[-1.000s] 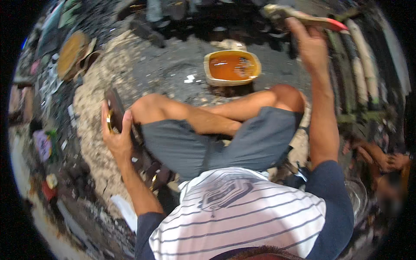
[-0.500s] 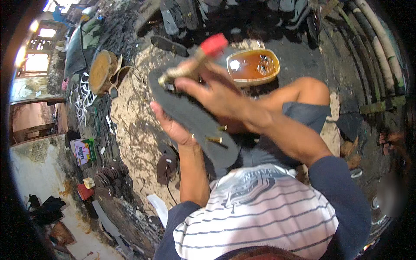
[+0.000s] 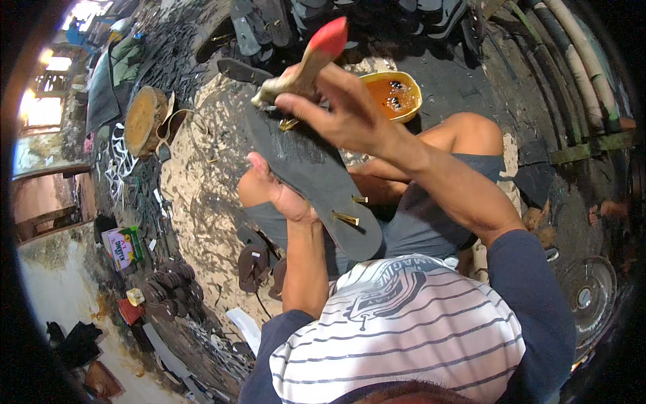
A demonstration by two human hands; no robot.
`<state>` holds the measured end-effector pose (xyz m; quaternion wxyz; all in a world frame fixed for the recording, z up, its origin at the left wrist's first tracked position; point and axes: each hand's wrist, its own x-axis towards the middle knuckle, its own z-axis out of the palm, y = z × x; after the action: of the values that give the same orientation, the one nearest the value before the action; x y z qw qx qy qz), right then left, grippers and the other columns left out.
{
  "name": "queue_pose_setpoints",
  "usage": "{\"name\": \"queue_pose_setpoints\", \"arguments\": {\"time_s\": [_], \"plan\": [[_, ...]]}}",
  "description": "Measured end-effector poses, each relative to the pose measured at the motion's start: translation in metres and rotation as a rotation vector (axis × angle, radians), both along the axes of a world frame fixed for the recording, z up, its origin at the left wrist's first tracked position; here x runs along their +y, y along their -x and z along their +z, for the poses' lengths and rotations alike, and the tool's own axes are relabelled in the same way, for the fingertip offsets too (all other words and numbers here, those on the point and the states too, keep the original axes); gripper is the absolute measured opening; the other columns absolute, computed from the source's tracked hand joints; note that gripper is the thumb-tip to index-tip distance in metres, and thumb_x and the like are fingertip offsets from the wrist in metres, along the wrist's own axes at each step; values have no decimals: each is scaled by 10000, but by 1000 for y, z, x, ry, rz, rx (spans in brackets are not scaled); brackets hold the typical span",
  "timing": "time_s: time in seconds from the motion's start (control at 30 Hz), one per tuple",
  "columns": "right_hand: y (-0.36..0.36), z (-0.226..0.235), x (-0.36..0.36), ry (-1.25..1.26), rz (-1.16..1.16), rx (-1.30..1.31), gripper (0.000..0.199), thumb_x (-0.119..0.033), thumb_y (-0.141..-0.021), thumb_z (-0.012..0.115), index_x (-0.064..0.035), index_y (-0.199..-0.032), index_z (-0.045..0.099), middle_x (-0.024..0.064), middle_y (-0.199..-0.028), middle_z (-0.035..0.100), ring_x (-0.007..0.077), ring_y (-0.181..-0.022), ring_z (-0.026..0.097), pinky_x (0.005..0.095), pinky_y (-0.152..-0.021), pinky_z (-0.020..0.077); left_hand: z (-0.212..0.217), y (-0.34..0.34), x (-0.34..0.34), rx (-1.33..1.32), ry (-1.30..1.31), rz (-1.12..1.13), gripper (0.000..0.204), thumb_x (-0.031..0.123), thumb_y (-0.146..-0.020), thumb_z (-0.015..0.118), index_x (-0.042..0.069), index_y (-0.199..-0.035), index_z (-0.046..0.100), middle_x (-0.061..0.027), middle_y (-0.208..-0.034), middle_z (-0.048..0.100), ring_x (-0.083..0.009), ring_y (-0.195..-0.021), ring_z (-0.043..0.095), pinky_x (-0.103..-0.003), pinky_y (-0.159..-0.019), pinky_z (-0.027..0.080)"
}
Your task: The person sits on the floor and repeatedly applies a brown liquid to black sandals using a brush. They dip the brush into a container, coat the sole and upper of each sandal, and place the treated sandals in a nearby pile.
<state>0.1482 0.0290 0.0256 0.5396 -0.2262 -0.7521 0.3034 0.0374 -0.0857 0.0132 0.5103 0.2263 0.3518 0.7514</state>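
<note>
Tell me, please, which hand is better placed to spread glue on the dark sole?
Probably the right hand: its grip holds the red-tipped brush touching the sole, while the left hand supports it underneath.

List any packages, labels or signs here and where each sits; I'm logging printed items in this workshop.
Small rectangular cardboard box: on the floor at the left, green and pink with a white panel.
Grey printed emblem: on the person's white striped shirt, lower middle.
No screens or signs show.

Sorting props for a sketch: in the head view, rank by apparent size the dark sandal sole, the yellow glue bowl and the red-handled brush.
1. Dark sandal sole
2. Red-handled brush and yellow glue bowl: alike; brush nearer the camera, unsure.
</note>
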Motion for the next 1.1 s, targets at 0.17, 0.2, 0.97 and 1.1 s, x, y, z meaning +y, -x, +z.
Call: {"name": "queue_pose_setpoints", "arguments": {"time_s": [0.17, 0.2, 0.97, 1.1], "plan": [[-17, -21, -17, 371, 217, 80, 298, -131, -914, 775, -17, -1173, 681, 109, -1060, 729, 204, -988, 703, 335, -870, 542, -16, 7, 3, -145, 71, -73, 798, 679, -1019, 406, 7, -1441, 492, -153, -1424, 563, -285, -1269, 567, -410, -1083, 463], [-27, -22, 0, 107, 71, -136, 281, -169, -919, 768, -15, -1142, 694, 97, -1050, 739, 198, -984, 709, 330, -873, 545, -21, 7, -5, -178, 77, -166, 822, 695, -1011, 401, 7, -1453, 479, -167, -1432, 554, -291, -1265, 570, -413, -1071, 475], [-200, -47, 86, 226, -530, -778, 344, -356, -898, 753, -89, -1114, 757, 155, -1093, 732, 288, -1039, 676, 416, -930, 520, -61, 18, -15, -591, -87, -258, 804, 650, -986, 507, -24, -1419, 450, -204, -1264, 632, -311, -945, 673, -376, -684, 644], [-111, 39, 14, 639, -369, -158, 319, -263, -962, 737, 4, -1138, 738, 71, -1045, 747, 156, -971, 684, 326, -894, 527, -64, 39, 31, -490, -217, -230, 758, 611, -996, 520, -9, -1428, 465, -194, -1285, 631, -319, -1021, 665, -444, -805, 626]]}}
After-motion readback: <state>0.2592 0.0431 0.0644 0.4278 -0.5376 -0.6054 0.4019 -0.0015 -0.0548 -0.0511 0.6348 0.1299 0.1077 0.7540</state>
